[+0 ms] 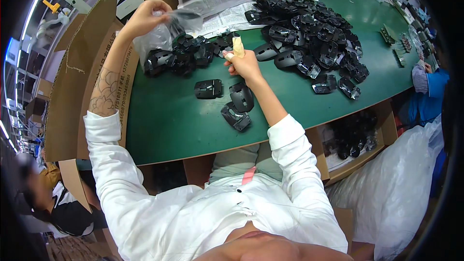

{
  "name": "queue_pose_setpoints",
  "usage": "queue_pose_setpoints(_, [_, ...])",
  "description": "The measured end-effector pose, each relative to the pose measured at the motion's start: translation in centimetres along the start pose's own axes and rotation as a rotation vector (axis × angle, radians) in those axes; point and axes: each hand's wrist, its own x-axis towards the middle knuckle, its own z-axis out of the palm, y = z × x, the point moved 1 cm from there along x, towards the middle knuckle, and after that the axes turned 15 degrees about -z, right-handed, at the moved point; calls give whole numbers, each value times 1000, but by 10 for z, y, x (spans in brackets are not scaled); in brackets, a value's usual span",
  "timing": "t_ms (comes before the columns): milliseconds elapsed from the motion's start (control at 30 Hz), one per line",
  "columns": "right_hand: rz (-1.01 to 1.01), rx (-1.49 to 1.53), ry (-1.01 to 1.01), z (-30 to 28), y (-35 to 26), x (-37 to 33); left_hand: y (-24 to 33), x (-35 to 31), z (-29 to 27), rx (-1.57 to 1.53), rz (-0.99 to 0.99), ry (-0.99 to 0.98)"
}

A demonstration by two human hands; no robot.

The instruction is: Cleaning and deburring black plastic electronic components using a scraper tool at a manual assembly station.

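My left hand (149,18) is raised at the far left of the table, its fingers pinched on a smoky, see-through plastic film (186,19) blurred by motion. Below it a clear plastic bag (157,39) lies against a small heap of black mouse shells (186,55). My right hand (243,64) is closed beside that heap. From its grip sticks a pale yellow wrapped piece (237,47) with a thin tip; what kind of thing it is I cannot tell. Nearer to me lie three loose shells: one flat (208,89), one domed (241,97) and one open-framed (236,117).
A large pile of black mouse shells (309,34) covers the table's back right. Newspaper sheets (227,21) lie behind. An open cardboard box (82,77) stands at the left. Right of my lap are a box of dark parts (350,140) and a big white plastic sack (391,183).
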Motion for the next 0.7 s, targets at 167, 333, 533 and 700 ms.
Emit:
queue_pose_setpoints(167, [-5, -12, -4, -2, -2, 2, -11, -7, 24, -2, -6, -189])
queue_pose_setpoints(333, [-2, -14, -9, -7, -3, 6, -16, -11, 49, 129, 235, -264])
queue_pose_setpoints(533, [-13, 6, 6, -2, -3, -2, 2, -29, 36, 98, 133, -171])
queue_pose_setpoints(700, [-13, 14, 7, -2, -2, -2, 7, -34, 35, -17, 65, 10])
